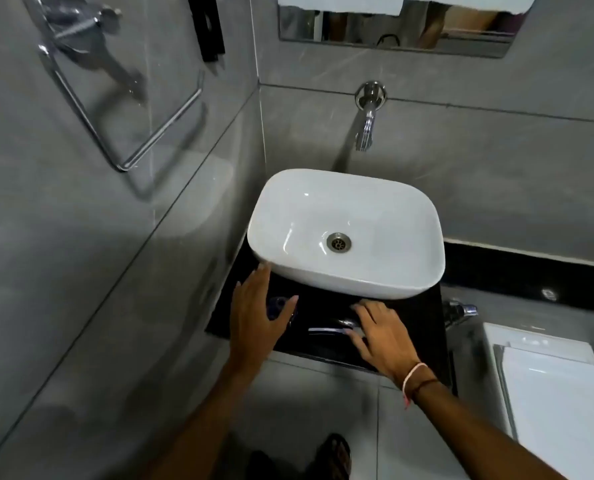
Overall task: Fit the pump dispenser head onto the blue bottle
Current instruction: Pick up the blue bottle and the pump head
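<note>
On the far left wall hangs a chrome towel ring. Lower, near the left edge of the black countertop, the left hand reaches in with fingers spread wide, holding nothing. Just under its thumb and forefinger shows the blue bottle, dark and partly hidden by the hand, standing on the countertop just in front of the white basin; whether the hand touches it cannot be told. To the right, the pump dispenser head lies on the countertop, its pale tube pointing left, blurred. The right hand is spread over its right end, fingers open and laid flat; a grip on it cannot be made out. A cord bracelet circles that wrist. A chrome wall tap juts out above the basin's far side. At the far right stands a white toilet cistern.
</note>
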A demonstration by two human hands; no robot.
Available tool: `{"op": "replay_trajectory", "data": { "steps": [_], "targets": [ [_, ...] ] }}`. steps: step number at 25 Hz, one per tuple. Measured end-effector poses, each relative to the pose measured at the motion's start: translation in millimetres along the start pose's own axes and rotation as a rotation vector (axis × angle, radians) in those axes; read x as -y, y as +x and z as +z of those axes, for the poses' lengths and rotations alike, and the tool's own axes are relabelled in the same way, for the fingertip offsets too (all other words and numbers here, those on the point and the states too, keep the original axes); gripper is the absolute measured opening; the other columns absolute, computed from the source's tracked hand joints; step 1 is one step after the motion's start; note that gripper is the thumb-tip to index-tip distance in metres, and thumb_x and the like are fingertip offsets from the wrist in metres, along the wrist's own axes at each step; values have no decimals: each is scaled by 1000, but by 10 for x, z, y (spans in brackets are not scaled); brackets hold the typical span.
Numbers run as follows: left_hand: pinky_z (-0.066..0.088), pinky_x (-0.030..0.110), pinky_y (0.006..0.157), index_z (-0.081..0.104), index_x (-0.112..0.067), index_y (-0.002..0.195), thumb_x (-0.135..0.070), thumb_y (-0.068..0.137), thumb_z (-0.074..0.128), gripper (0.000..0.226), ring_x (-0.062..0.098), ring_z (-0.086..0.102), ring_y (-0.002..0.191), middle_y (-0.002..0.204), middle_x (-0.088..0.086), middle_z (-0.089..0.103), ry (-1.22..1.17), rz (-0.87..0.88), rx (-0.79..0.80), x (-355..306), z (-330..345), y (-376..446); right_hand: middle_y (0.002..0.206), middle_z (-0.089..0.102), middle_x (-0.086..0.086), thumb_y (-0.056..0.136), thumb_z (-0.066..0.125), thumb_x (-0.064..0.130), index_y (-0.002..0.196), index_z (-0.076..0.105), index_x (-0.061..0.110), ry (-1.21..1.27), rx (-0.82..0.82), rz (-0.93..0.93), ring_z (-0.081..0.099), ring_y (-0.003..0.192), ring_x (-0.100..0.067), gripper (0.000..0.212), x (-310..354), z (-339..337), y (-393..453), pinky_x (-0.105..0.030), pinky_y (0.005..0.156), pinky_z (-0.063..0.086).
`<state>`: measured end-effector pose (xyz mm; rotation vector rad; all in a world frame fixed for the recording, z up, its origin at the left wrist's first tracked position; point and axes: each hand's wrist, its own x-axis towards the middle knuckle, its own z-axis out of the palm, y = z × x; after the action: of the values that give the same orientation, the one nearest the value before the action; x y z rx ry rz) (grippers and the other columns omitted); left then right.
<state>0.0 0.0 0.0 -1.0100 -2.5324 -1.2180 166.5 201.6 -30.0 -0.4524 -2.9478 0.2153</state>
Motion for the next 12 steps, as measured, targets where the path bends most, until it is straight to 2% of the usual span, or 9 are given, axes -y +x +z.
{"op": "replay_trajectory", "data": {
  "steps": [2, 4, 5, 7, 9, 12],
  "targets": [
    [30, 55, 117, 40, -19, 147, -50, 83, 71, 78, 10, 34, 140, 148, 10, 50, -84, -157, 47, 126, 70, -127, 114, 68, -13, 84, 75, 30, 119, 66, 7, 13, 100, 45, 65, 102, -37, 43, -49, 113, -55, -45, 81, 57],
    [32, 54, 115, 42, -28, 146, -50, 79, 76, 78, -7, 25, 131, 145, 5, 52, -133, -279, 83, 234, 144, -267, 111, 67, -12, 88, 69, 24, 115, 65, 8, 39, 203, 84, 62, 104, -37, 31, -73, 197, -96, -45, 84, 54],
    [34, 56, 114, 44, -31, 144, -52, 78, 76, 76, -10, 26, 127, 143, 2, 54, -148, -306, 70, 282, 194, -291, 108, 68, -12, 90, 67, 21, 111, 65, 8, 73, 203, 92, 62, 103, -36, 25, -82, 219, -71, -45, 83, 52],
    [39, 58, 111, 49, -34, 140, -57, 75, 75, 73, -7, 34, 126, 135, -3, 57, -195, -367, 59, 310, 254, -301, 104, 69, -11, 91, 68, 17, 107, 66, 9, 185, 150, 120, 63, 99, -34, 19, -61, 218, -21, -44, 82, 52],
    [41, 56, 108, 54, -34, 134, -60, 73, 75, 70, 1, 43, 126, 128, -10, 58, -232, -400, 41, 327, 288, -311, 102, 71, -7, 90, 74, 14, 108, 69, 10, 405, 65, 168, 67, 94, -26, 20, -30, 124, 17, -39, 82, 56],
    [44, 55, 106, 60, -31, 129, -62, 71, 75, 68, 10, 51, 125, 128, -4, 63, -231, -424, 6, 318, 326, -336, 95, 74, 3, 83, 83, 13, 103, 72, 16, 698, -120, 195, 69, 86, -7, 24, 23, -129, 125, -17, 78, 55]
  ]
}}
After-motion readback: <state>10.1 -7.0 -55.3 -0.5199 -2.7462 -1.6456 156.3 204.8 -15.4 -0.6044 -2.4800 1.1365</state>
